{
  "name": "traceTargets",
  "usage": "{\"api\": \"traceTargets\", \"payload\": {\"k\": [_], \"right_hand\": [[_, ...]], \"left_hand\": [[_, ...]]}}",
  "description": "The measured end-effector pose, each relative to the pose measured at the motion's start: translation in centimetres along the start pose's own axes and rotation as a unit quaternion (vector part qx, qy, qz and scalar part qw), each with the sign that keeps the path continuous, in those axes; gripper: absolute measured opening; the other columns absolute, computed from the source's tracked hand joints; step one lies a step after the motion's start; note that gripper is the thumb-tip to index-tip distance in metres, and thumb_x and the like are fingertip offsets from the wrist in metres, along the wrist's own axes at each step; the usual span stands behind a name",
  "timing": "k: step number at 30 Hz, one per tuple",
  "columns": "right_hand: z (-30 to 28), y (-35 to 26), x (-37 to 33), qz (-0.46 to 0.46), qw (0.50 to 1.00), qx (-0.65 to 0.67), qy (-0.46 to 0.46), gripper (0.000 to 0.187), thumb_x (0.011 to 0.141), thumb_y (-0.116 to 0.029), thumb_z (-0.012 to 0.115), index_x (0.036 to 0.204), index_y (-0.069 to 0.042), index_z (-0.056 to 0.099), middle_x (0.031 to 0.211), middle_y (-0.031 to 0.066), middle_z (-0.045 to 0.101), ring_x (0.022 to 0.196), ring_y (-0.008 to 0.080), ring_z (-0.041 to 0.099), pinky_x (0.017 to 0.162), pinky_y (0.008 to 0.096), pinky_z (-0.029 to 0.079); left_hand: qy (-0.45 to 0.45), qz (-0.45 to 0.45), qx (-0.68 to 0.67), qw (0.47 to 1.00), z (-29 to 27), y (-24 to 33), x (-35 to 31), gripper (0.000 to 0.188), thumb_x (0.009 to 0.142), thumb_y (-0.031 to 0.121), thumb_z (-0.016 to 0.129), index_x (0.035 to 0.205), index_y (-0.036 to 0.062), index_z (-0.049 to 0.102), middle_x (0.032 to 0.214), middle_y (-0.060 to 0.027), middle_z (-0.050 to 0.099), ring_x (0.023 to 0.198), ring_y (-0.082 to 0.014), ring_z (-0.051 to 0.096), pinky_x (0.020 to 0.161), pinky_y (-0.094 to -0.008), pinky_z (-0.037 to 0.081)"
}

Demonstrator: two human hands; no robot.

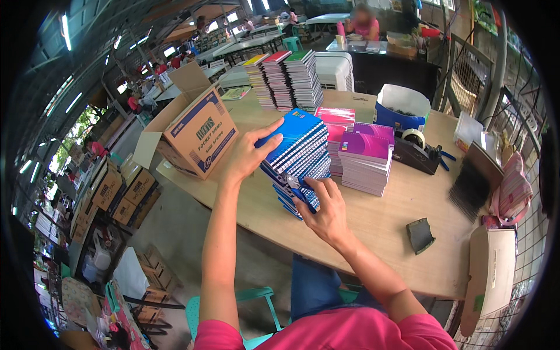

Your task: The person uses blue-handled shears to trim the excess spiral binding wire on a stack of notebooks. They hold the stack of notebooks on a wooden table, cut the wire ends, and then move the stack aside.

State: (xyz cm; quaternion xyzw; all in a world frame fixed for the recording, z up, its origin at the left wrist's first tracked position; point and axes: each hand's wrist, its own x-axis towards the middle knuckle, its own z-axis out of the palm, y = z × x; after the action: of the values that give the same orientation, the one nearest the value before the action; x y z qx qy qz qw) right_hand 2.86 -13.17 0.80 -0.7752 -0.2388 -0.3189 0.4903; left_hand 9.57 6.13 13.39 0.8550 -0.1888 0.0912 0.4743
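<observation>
A tall stack of blue spiral notebooks [298, 139] stands at the table's near edge, its wire bindings facing me and the lower ones slightly staggered. My left hand [252, 150] grips the stack's upper left, fingers and thumb lying over the top cover. Lower down, my right hand [326, 209] is closed around a small tool with a metal head and dark blue handles, which looks like pliers [296, 183]. The tool's head is against the spiral bindings; its tip is too small to make out. Beside the stack are pink notebooks [337, 119] and purple notebooks [368, 154].
An open cardboard box [201, 137] stands at the table's left. Yellow, red and green notebook stacks [286, 81] rise behind. To the right are a tape dispenser [417, 154], a white-and-blue bin [402, 108], a dark block [420, 236] and a metal mesh fence [528, 256]. A person [363, 26] sits beyond.
</observation>
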Motion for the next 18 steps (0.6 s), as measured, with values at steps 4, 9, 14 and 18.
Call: {"api": "traceTargets", "payload": {"k": [4,9,14,18], "right_hand": [[0.3,0.3,0.0,0.003,1.000,0.017,0.001,0.049,0.076,-0.022,0.079,0.117,-0.006,0.060,0.101,0.0130,0.057,0.094,0.0333,0.055,0.081,0.0453,0.044],[-0.4,-0.4,0.3,-0.026,0.999,-0.026,0.025,0.050,0.074,-0.021,0.080,0.118,-0.006,0.060,0.101,0.0128,0.057,0.094,0.0324,0.055,0.080,0.0439,0.043],[-0.3,-0.1,0.3,-0.035,0.998,-0.029,0.031,0.049,0.074,-0.020,0.079,0.117,-0.004,0.060,0.100,0.0128,0.057,0.092,0.0319,0.056,0.079,0.0437,0.044],[0.1,0.7,0.2,-0.043,0.999,0.008,0.030,0.046,0.076,-0.018,0.079,0.115,-0.003,0.061,0.096,0.0134,0.058,0.087,0.0322,0.058,0.077,0.0438,0.046]], "left_hand": [[-0.003,-0.015,0.000,1.000,-0.1,0.2,-0.1,0.051,0.094,0.035,0.065,0.138,0.0092,0.058,0.129,-0.0127,0.064,0.113,-0.0139,0.058,0.102,-0.0291,0.043],[0.002,-0.006,0.012,1.000,-0.1,0.0,-0.1,0.051,0.094,0.035,0.065,0.138,0.0096,0.058,0.129,-0.0123,0.064,0.113,-0.0140,0.058,0.101,-0.0293,0.043],[-0.007,-0.018,0.011,1.000,-0.2,0.3,-0.1,0.050,0.095,0.034,0.064,0.138,0.0093,0.058,0.130,-0.0123,0.064,0.113,-0.0145,0.058,0.102,-0.0291,0.042],[-0.009,-0.006,0.015,1.000,0.0,-0.1,0.2,0.049,0.096,0.032,0.063,0.139,0.0084,0.057,0.131,-0.0132,0.063,0.114,-0.0145,0.058,0.101,-0.0287,0.042]]}}
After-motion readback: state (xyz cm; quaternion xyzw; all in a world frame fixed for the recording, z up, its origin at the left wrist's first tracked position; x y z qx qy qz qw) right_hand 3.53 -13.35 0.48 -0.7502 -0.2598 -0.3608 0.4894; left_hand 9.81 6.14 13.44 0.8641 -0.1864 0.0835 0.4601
